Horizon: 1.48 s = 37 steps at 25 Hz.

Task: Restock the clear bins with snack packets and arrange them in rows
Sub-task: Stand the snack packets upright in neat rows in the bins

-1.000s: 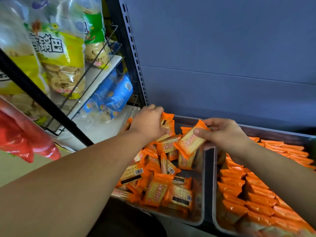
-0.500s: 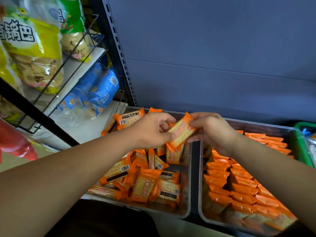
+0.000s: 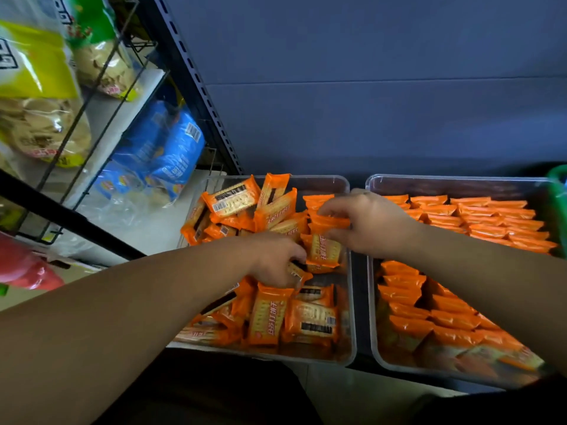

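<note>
1. Two clear bins sit side by side on a shelf: the left bin (image 3: 343,182) holds a loose jumble of orange cracker packets (image 3: 270,314); the right bin (image 3: 460,180) holds orange packets (image 3: 478,216) standing in tidy rows.
2. The left hand (image 3: 276,262) reaches down into the jumble, fingers curled around a packet (image 3: 299,273).
3. The right hand (image 3: 368,222) is over the left bin's back right corner, fingers pinching upright packets (image 3: 323,251) there.
4. Blue snack bags (image 3: 171,148) lie on the neighbouring shelf, left.
</note>
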Each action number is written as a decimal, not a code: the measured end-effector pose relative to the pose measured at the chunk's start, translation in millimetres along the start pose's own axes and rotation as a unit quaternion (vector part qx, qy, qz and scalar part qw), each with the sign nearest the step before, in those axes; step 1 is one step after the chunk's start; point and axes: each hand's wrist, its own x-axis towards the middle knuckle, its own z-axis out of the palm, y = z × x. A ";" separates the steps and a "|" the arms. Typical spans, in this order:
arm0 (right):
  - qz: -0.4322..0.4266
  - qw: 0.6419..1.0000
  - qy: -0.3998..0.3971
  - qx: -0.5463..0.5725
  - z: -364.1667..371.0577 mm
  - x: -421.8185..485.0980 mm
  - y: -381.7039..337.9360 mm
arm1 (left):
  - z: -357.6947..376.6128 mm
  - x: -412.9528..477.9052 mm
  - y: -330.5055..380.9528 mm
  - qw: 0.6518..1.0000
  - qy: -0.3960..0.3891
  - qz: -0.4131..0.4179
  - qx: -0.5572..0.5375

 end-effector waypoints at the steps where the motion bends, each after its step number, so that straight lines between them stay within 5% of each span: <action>1: -0.010 0.999 -0.002 -0.053 4.8 2.9 -2.0 | 0.3 1.9 0.7 1.000 -0.026 -0.003 0.016; 7: -0.061 0.961 -0.039 -0.267 21.2 7.7 -27.7 | -5.9 0.0 6.1 0.992 -0.080 0.011 0.099; 12: 0.036 0.957 -0.072 -0.279 30.7 13.9 -37.3 | -13.2 -8.5 5.7 0.996 -0.062 0.014 0.070; 18: 0.046 0.954 -0.057 -0.292 40.5 21.3 -41.5 | -16.5 -27.0 -5.0 0.996 0.083 0.024 -0.007; 20: 0.028 0.972 -0.062 -0.223 26.5 17.8 -41.3 | -20.4 -39.3 -10.9 0.973 0.176 0.003 -0.150; 23: 0.031 0.993 -0.106 0.031 -4.5 3.5 -39.4 | -28.4 -57.1 -7.8 0.898 0.273 -0.015 -0.345; 26: 0.052 0.959 -0.078 0.268 -27.8 -17.5 -36.4 | -41.1 -74.8 12.2 0.842 0.272 -0.025 -0.466; 31: 0.094 0.917 -0.017 0.388 -49.3 -39.6 -40.6 | -47.9 -98.0 61.5 0.725 0.316 -0.114 -0.601; 33: 0.117 0.896 0.002 0.429 -53.9 -45.6 -51.0 | -40.8 -104.9 79.7 0.713 0.367 -0.162 -0.576; 37: 0.156 0.856 0.025 0.492 -54.1 -45.6 -66.2 | -27.1 -112.3 116.6 0.749 0.377 -0.143 -0.526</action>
